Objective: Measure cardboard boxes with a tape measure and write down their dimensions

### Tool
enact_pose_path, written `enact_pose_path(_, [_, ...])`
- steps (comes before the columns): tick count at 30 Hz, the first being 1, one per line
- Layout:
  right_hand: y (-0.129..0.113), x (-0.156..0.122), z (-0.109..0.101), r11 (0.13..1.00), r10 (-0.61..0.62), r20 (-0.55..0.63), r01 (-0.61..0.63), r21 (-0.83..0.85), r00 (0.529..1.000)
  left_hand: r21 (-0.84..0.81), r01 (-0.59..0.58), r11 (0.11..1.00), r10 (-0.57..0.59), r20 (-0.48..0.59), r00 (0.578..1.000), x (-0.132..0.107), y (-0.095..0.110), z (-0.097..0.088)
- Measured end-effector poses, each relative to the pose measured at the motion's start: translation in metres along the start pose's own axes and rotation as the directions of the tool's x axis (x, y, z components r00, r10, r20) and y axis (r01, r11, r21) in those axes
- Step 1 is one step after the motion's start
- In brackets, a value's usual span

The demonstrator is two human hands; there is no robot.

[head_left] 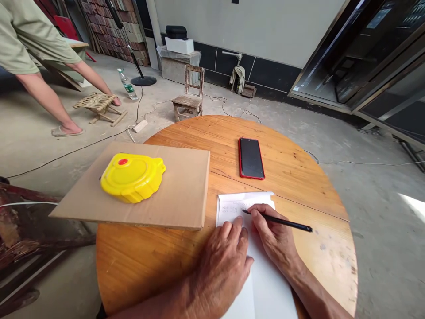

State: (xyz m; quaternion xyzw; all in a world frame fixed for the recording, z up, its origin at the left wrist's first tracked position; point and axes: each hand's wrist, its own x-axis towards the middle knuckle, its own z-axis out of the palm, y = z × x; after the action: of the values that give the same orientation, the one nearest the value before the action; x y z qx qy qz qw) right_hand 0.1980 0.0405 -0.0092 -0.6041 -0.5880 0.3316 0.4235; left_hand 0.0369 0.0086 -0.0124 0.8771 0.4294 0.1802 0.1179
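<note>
On the round wooden table (186, 252) lies a white sheet of paper (262, 283) with faint handwriting near its top. My right hand (275, 235) grips a black pen (288, 222), its tip at the written lines. Flat on the paper's left side rests my left hand (226, 261), fingers stretched forward and holding nothing. A cardboard box (186, 186) stands to the left of the paper. On top of it sits a yellow tape measure (133, 177) with a red button. Beyond the paper is a phone (251, 158) in a red case.
Another person's legs (43, 97) are at the upper left, beside a small woven stool (96, 103). A water bottle (127, 85), a wooden chair (189, 95) and a power strip (140, 126) with cables are on the floor. A glass door (348, 62) is at the right.
</note>
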Motion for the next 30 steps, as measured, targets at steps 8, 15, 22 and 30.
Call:
enact_pose_path(8, [-0.0034, 0.0035, 0.0013, 0.997, -0.049, 0.012, 0.05, -0.057, 0.999, -0.012, 0.009, 1.0, -0.009, 0.023, 1.0, 0.0005, 0.0004, 0.0007])
enact_pose_path(15, [-0.0008, 0.0025, 0.0014, 0.99, -0.092, 0.009, 0.092, -0.103, 0.996, -0.038, 0.016, 0.999, -0.015, 0.039, 0.999, -0.0009, 0.0005, 0.0024])
enact_pose_path(22, [-0.001, 0.0021, 0.0008, 0.981, -0.113, 0.02, 0.115, -0.153, 0.993, -0.028, 0.016, 0.999, -0.015, 0.031, 0.999, -0.0008, 0.0017, 0.0015])
enact_pose_path(30, [-0.0005, 0.0026, 0.0017, 0.977, -0.128, 0.018, 0.129, -0.17, 0.992, -0.015, 0.014, 1.0, -0.014, -0.002, 1.0, -0.0001, 0.0015, 0.0037])
